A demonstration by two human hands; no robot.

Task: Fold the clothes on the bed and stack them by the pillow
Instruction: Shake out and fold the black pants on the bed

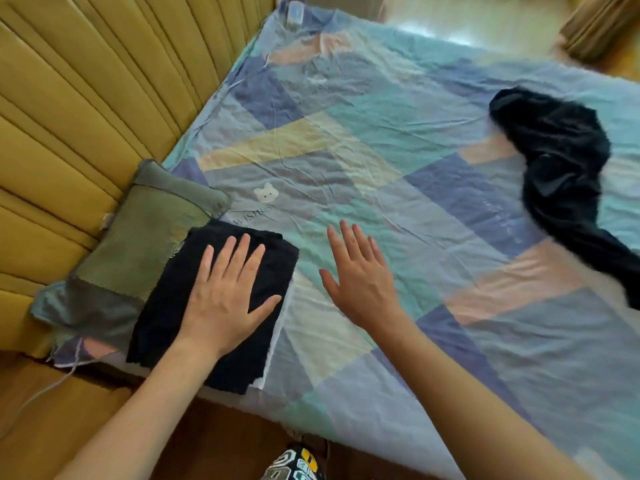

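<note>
A folded black garment (pixel 166 306) lies at the bed's near left, its left edge overlapping the green-grey pillow (pixel 135 244). My left hand (pixel 225 292) presses flat on it with fingers straight and spread. Just right of the garment, my right hand (pixel 356 271) is over the sheet, fingers straight and spread, holding nothing. I cannot tell whether it touches the sheet. A crumpled dark garment (pixel 561 174) lies unfolded at the far right of the bed.
The bed (pixel 381 150) has a patchwork sheet in blue, teal, peach and yellow. A padded yellow headboard (pixel 86 98) runs along the left. A thin white cord (pixel 45 389) hangs off the near left corner. Wooden floor shows below the near edge.
</note>
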